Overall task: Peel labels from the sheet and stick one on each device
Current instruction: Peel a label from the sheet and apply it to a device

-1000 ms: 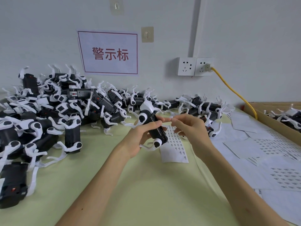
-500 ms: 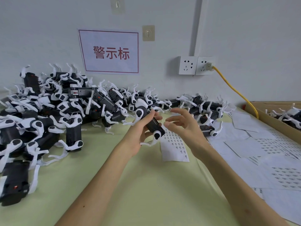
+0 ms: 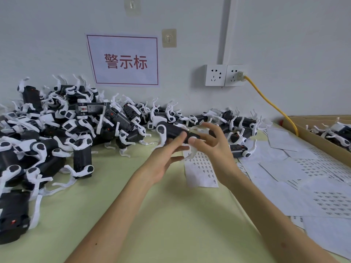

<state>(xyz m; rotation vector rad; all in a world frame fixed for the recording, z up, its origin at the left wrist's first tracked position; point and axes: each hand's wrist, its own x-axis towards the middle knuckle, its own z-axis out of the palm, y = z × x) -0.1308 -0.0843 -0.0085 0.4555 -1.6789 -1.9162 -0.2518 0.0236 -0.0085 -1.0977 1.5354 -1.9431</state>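
Green table (image 3: 171, 224), label sheet (image 3: 201, 173) sits right under both hands for quick peeling. Left hand (image 3: 163, 160) pinches one device (image 3: 172, 131) up off the table; right hand (image 3: 218, 152), fingers (image 3: 212, 127) splayed, thumb-presses it, prob mid-stick.

Bright, flat, diffuse light; source out of frame. Shadows soft and faint: slight darkening on the tabletop (image 3: 180, 234) under the forearms and under the device pile (image 3: 66, 126). No glare; wall (image 3: 284, 44) reads cool grey-blue, not clipped. Motion blur on left hand (image 3: 161, 160), right hand (image 3: 214, 149) and the device (image 3: 174, 132) held in the left; fingers (image 3: 210, 128) smeared. Static parts sharp, sign (image 3: 123, 60) text legible. Wide-angle bend at edges: cardboard box (image 3: 322, 141) rim bows. Print on paper sheets (image 3: 284, 168) at right soft, unreadable
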